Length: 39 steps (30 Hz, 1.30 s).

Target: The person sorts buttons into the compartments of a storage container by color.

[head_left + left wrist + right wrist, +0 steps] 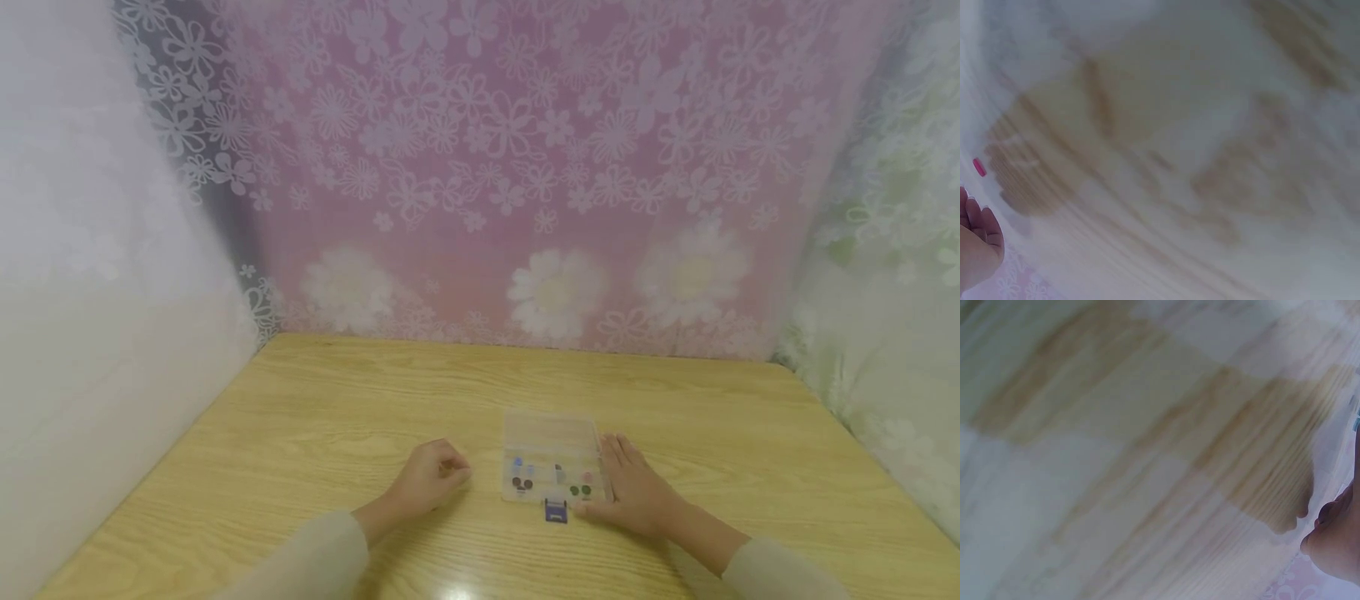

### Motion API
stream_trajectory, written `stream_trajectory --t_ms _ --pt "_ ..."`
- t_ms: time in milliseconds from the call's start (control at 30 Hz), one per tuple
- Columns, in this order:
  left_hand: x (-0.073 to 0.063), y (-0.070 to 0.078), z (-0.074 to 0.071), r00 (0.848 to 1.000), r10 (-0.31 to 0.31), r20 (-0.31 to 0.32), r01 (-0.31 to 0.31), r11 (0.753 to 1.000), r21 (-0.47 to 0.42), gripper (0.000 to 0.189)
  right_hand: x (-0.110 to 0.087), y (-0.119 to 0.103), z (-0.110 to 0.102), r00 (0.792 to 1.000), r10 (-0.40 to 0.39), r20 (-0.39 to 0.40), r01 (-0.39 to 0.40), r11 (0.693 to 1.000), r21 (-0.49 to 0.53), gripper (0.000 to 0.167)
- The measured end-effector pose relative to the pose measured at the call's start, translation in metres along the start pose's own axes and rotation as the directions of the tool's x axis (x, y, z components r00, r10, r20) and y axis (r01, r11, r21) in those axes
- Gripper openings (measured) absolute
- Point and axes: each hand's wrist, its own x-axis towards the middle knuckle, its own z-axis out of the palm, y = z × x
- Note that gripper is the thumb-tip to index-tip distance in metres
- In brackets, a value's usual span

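A clear plastic compartment box [551, 433] lies on the table, with small dark, green, pink and blue pieces in its front part. A dark blue-purple latch [556, 512] juts from its front edge. My right hand [633, 492] rests along the right side of the box, fingers straight and thumb at the front right corner. To the left of the box, apart from it, my left hand [427, 479] rests on the table with loosely curled fingers and nothing visible in them. The left wrist view shows those curled fingers [988, 228] near a small pink piece [979, 167].
Under everything is a wood-grain table [360, 400]. A pink flowered curtain [450, 167] hangs behind its far edge. Pale cloth hangings [112, 250] flank the table. Blurred wood grain [1210, 437] fills most of the right wrist view.
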Motion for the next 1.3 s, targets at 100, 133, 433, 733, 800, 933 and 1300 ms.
stream_trajectory --t_ms 100,133,433,733,800,933,1300 --pt "-0.002 0.0 -0.003 1.0 -0.009 0.005 0.009 1.0 -0.006 0.012 0.0 0.001 0.0 1.0 0.007 0.0 -0.007 1.0 0.003 0.107" --pt "-0.002 0.0 -0.004 1.0 -0.012 0.006 0.012 1.0 -0.006 0.012 0.0 0.001 0.0 1.0 0.01 0.001 -0.01 1.0 0.004 0.107" --pt "-0.011 -0.009 -0.016 0.998 -0.041 0.038 0.041 0.999 -0.002 0.011 0.0 -0.003 -0.002 1.0 0.01 0.019 -0.01 1.0 0.017 0.107" --pt "-0.021 -0.018 -0.024 0.991 -0.013 0.136 0.014 1.0 -0.012 0.007 0.0 -0.002 -0.002 1.0 0.016 0.027 -0.017 1.0 0.022 0.108" --pt "-0.022 -0.019 -0.025 0.99 -0.008 0.141 0.01 1.0 -0.01 0.007 0.0 -0.001 -0.001 1.0 0.019 0.024 -0.02 1.0 0.022 0.108" --pt "-0.025 -0.021 -0.028 0.989 0.004 0.15 -0.005 1.0 0.002 0.006 0.0 -0.001 -0.001 0.999 0.028 0.028 -0.029 0.999 0.024 0.11" --pt "-0.03 -0.024 -0.033 0.98 -0.008 0.199 0.014 1.0 -0.028 0.01 0.001 0.0 0.0 0.999 0.031 0.03 -0.032 0.999 0.028 0.11"
